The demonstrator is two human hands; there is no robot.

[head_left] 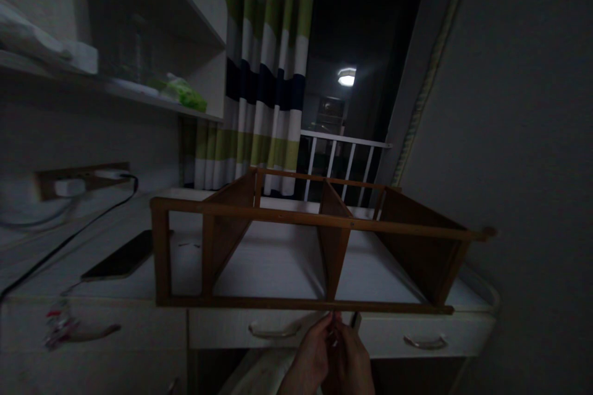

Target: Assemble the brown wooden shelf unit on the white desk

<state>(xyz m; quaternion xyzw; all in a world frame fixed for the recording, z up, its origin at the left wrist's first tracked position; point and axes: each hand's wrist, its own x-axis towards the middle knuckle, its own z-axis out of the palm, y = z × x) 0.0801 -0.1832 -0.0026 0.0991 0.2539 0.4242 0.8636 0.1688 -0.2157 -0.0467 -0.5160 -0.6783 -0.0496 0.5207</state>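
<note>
A brown wooden rack (319, 220) with upright dividers lies on its side on a white desk (273, 268). Both my hands are low at the desk's front edge, just below the rack's bottom rail. My left hand (309, 359) and my right hand (354, 361) are pressed together, fingers pinched around a small item too dark to name, close under the middle divider (334, 245).
A dark phone (121, 257) with a cable lies on the desk's left part. Two drawers with handles (273, 330) (425, 341) sit under the top. Shelves (139, 89) hang at upper left, a striped curtain (266, 68) behind, a grey wall (523, 154) on the right.
</note>
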